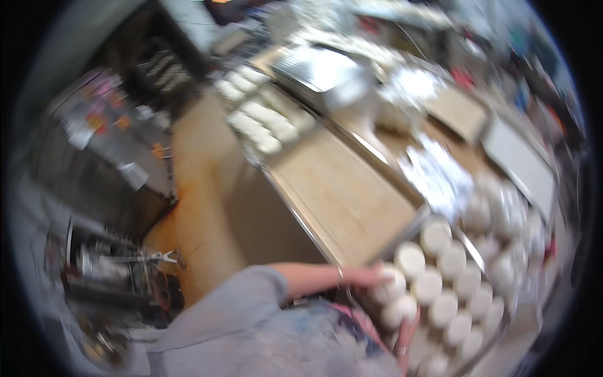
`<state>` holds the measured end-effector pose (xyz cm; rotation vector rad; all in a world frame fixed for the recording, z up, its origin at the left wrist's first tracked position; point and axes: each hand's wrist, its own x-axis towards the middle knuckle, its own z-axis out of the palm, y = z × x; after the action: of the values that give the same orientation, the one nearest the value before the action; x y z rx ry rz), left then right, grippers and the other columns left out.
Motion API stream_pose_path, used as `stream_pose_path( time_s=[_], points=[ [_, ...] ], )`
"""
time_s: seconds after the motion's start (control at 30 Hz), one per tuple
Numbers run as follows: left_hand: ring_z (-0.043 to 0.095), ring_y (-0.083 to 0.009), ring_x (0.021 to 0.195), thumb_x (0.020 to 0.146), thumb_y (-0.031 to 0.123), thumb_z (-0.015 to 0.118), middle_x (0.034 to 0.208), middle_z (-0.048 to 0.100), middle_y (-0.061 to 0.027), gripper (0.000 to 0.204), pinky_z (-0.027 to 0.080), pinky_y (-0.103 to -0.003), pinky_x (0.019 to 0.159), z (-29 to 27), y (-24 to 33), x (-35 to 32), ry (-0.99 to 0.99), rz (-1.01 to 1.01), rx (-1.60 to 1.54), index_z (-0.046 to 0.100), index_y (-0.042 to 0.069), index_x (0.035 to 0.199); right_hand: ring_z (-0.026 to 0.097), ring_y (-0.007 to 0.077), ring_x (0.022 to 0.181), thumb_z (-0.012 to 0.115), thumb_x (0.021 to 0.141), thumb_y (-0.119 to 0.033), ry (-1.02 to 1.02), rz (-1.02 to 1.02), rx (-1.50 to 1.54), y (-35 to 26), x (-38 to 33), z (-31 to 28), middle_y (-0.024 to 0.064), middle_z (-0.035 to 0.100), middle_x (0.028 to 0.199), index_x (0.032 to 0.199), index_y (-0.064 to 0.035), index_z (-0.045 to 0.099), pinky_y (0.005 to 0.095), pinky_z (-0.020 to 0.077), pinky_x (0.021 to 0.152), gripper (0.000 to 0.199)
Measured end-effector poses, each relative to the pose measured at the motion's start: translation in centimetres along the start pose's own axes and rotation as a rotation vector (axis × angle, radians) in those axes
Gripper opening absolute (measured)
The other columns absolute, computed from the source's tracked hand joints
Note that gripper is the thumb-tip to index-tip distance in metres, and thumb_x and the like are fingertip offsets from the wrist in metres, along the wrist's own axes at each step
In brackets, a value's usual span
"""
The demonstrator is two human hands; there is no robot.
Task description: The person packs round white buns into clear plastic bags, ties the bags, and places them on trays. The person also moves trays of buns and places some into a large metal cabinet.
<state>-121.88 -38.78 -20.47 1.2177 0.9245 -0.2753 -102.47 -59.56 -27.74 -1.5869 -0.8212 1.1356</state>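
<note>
Two round white dough pieces are at my hands near the tray's left edge. My left hand (367,277) has its fingers around the farther dough piece (391,288). My right hand (406,327) has its fingers against the side of the nearer dough piece (396,310). Blur and the dough hide part of the fingers on both hands. Several more round dough pieces (444,308) stand in rows to the right of my hands. Just beyond my left hand lies a flat tan tray (345,188) with a metal rim.
Farther off are trays of white rolls (267,122) and a shiny metal pan (317,68). Clear plastic bags (496,207) and crumpled plastic (436,169) lie on the right. Racks and a metal cabinet (107,144) stand left, across the brown floor (201,163).
</note>
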Motion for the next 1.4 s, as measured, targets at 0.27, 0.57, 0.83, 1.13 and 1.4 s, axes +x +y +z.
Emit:
stream_pose_path(
  time_s=[0.27, 0.57, 0.83, 1.13, 1.4],
  points=[
    [0.064, -0.0252, 0.094, 0.080, 0.068, 0.056, 0.117, 0.058, -0.0161, 0.085, 0.058, -0.036, 0.065, -0.8, 3.2, 1.0, -0.226, -0.262, -0.247, 0.035, 0.008, 0.137, 0.051, 0.0335, 0.116, 0.057, 0.091, -0.037, 0.122, 0.161, -0.119, -1.3, 0.6, -2.7, 0.0203, 0.053, 0.127, 0.130, -0.0032, 0.047, 0.0419, 0.0408, 0.097, 0.053],
    [0.053, -0.0353, 0.117, 0.084, 0.065, 0.052, 0.129, 0.050, -0.0240, 0.086, 0.046, -0.044, 0.094, 2.1, -4.4, 0.9, 0.110, 0.303, 0.189, 0.025, 0.006, 0.142, 0.053, 0.0327, 0.110, 0.058, 0.089, -0.036, -0.046, -0.140, -0.504, -2.8, -1.5, -2.3, 0.0191, 0.057, 0.120, 0.130, -0.0021, 0.046, 0.0435, 0.0393, 0.097, 0.055],
    [0.068, -0.0318, 0.063, 0.081, 0.071, 0.050, 0.112, 0.058, -0.0285, 0.095, 0.058, -0.035, 0.050, 1.1, -2.1, 3.5, 0.009, -0.026, -0.236, 0.023, -0.002, 0.137, 0.058, 0.0338, 0.096, 0.058, 0.090, -0.028, 0.156, 0.000, -0.544, 0.8, 0.6, -3.9, 0.0212, 0.062, 0.106, 0.115, 0.0015, 0.059, 0.0412, 0.0462, 0.086, 0.039],
    [0.064, -0.0205, 0.064, 0.092, 0.052, 0.051, 0.089, 0.066, -0.0167, 0.065, 0.054, -0.031, 0.055, -14.1, -12.9, -9.2, -0.271, 0.288, -0.166, 0.041, 0.001, 0.131, 0.056, 0.0335, 0.101, 0.058, 0.090, -0.027, 0.467, -0.070, -0.922, -9.2, 3.3, 7.4, 0.0241, 0.060, 0.110, 0.112, 0.0031, 0.059, 0.0437, 0.0444, 0.089, 0.038],
    [0.059, -0.0120, 0.075, 0.095, 0.039, 0.050, 0.096, 0.065, -0.0051, 0.042, 0.049, -0.026, 0.066, -33.1, -21.9, -23.6, 0.248, 0.393, -0.453, 0.057, 0.006, 0.120, 0.049, 0.0228, 0.075, 0.054, 0.090, -0.015, -0.042, -0.203, -0.544, -20.1, 11.3, 43.6, 0.0107, 0.056, 0.079, 0.087, -0.0018, 0.056, 0.0388, 0.0436, 0.071, 0.014]
  ],
)
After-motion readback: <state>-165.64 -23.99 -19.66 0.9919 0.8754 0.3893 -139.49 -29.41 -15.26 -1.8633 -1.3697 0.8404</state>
